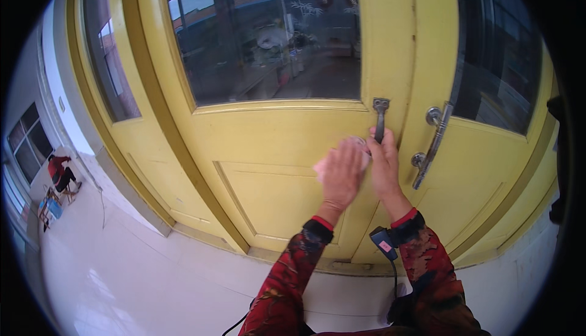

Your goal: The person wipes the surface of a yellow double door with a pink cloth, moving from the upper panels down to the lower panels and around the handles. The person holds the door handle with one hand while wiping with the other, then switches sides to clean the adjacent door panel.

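Note:
My left hand (343,173) presses a pink cloth (322,166) flat against the yellow door (274,137), just left of its metal pull handle (381,118). The fingers lie close together over the cloth. My right hand (385,159) is closed around the lower part of that handle, which hides the handle's bottom end. Near my right cuff hangs a dark device (383,243) with a cable and a pink sticker. Above my hands is the door's glass pane (270,38), full of reflections.
A longer chrome handle (431,146) stands out from the door part on the right. At the far left, a person in red (59,171) sits near a blue item (54,208) on the pale tiled floor (137,281). A sill runs under the door.

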The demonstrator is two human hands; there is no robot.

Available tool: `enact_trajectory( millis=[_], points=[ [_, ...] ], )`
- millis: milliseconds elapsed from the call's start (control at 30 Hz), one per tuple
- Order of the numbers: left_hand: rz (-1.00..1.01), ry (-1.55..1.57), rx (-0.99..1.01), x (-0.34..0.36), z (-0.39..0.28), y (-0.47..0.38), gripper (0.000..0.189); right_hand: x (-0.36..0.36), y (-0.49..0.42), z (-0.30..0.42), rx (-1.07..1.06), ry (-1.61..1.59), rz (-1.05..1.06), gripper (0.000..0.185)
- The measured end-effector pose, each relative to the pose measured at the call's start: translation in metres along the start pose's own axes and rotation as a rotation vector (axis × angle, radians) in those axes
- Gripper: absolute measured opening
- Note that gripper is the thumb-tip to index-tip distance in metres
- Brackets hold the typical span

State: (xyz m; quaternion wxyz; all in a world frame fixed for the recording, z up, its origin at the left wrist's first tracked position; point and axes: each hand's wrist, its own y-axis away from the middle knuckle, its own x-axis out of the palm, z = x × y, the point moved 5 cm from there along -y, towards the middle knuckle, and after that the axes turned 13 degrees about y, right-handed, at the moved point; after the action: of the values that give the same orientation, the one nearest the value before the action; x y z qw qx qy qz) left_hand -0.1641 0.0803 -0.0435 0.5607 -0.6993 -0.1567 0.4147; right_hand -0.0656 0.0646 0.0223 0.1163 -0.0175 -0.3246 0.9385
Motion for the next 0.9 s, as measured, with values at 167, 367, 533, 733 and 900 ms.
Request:
enact_trajectory(
  millis=[167,367,533,733,900],
  points=[
    [-0.049,0.029,0.022,0.001,0.013,0.018,0.068,-0.001,-0.001,0.000,-0.046,0.023,0.050,0.020],
    [-0.551,0.054,-0.250,-0.065,0.124,0.036,0.047,0.000,0.001,-0.001,-0.049,0.112,-0.011,0.024],
    [-0.714,0.068,-0.523,-0.123,0.200,0.046,0.053,0.001,0.000,0.000,-0.063,0.169,-0.031,0.026],
    [-0.815,0.138,-0.638,-0.067,0.150,0.061,0.059,0.001,0.000,0.001,-0.095,0.199,-0.018,0.028],
    [-0.572,0.148,-0.676,-0.003,0.071,0.065,0.066,0.001,0.001,0.001,-0.080,0.229,-0.043,0.029]
  ],
)
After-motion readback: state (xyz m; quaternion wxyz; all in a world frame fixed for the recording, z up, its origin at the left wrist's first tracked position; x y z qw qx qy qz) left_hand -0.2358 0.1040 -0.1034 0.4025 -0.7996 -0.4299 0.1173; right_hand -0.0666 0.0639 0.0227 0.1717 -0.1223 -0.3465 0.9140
